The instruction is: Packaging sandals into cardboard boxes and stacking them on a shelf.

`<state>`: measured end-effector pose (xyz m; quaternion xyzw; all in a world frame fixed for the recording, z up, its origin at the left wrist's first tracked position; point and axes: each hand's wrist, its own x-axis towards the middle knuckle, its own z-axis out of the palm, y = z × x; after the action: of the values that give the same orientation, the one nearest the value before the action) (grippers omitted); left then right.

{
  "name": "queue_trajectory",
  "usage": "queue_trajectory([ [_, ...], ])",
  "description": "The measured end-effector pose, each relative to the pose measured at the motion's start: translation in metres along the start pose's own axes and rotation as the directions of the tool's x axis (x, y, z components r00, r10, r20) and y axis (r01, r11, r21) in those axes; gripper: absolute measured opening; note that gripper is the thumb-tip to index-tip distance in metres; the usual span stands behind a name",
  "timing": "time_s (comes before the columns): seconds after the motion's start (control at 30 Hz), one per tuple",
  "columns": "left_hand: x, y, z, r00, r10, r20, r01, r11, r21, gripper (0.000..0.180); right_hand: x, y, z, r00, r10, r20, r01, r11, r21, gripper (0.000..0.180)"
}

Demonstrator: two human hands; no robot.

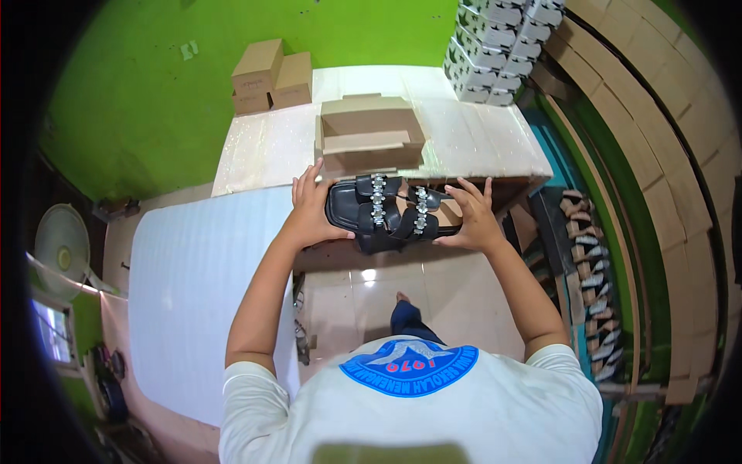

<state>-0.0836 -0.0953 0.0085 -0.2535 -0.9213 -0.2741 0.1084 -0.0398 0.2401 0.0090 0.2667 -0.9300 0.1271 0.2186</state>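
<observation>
Between my two hands is a black sandal [355, 205] with wide straps that carry rows of clear jewels. It lies lengthwise, toe to the left, in front of the table's near edge. At its toe end my left hand [311, 213] grips the rim, thumb underneath and fingers raised. My right hand [473, 216] closes around the heel end, some fingers spread upward. Another black shape shows below the sandal; whether it is a second sandal I cannot tell. Just beyond stands an open cardboard box [371, 161] with its inside showing.
The box rests on a white-topped table [267, 147]. Closed brown boxes [259, 66] sit at its back left, patterned white boxes [483, 58] at its back right. A white covered surface [209, 301] is at left. Shoe racks [595, 286] line the right; a fan [62, 247] stands far left.
</observation>
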Motion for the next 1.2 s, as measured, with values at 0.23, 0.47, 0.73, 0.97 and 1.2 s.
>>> queue_trajectory([
  [0.23,0.099,-0.026,0.008,0.987,-0.153,-0.046,0.157,0.983,0.094,0.1,0.097,0.098,0.03,0.999,-0.017,0.033,0.012,0.989,0.146,0.102],
  [0.47,0.167,-0.097,0.03,0.965,-0.259,-0.032,0.261,0.953,0.154,0.099,0.182,0.155,0.09,0.991,-0.052,0.125,0.029,0.984,0.178,0.102],
  [0.73,0.212,-0.162,0.066,0.932,-0.332,0.145,0.292,0.926,0.241,0.095,0.236,0.179,0.147,0.905,0.001,0.426,-0.07,0.987,0.146,0.1],
  [0.97,0.215,-0.161,0.07,0.918,-0.322,0.232,0.225,0.904,0.364,0.099,0.227,0.175,0.167,0.879,0.024,0.476,-0.028,1.0,0.001,0.101],
  [1.2,0.17,-0.182,0.071,0.898,-0.415,0.149,0.407,0.91,0.08,0.122,0.161,0.197,0.154,0.847,0.346,0.405,-0.44,0.883,0.166,0.123],
])
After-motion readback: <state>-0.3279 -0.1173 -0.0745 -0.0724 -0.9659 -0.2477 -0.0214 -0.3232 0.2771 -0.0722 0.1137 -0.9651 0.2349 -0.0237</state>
